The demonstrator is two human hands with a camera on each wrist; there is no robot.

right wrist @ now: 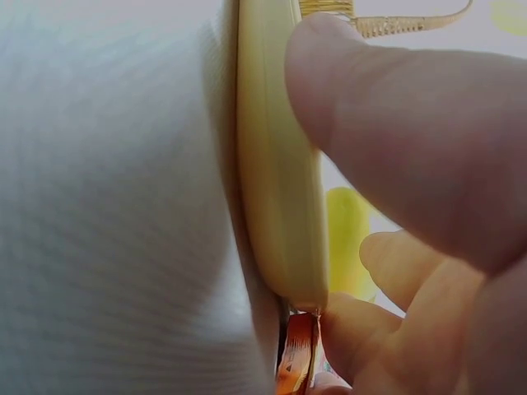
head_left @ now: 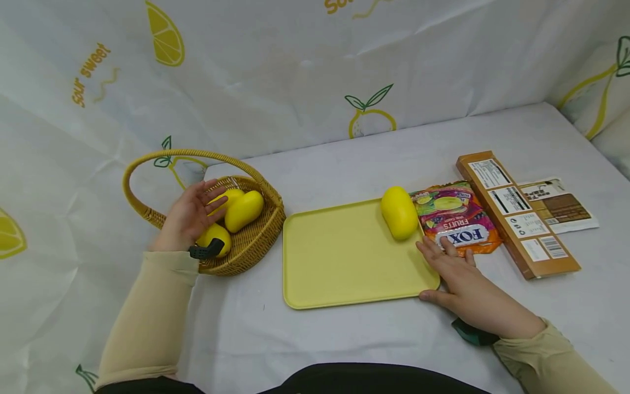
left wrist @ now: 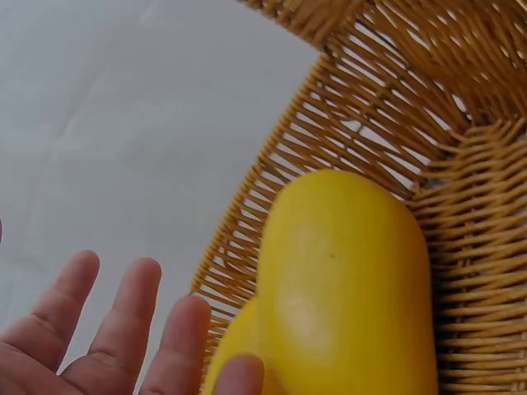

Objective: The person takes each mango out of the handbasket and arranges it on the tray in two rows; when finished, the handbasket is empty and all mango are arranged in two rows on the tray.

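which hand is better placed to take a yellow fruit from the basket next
Probably the left hand: it is at the wicker basket, close to the yellow fruits inside. The right hand is across the tray, at its near right corner.

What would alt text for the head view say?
A person's left hand is at a wicker basket of yellow fruits, their right hand at a yellow tray bearing another fruit. A candy bag, box and packet lie at right.
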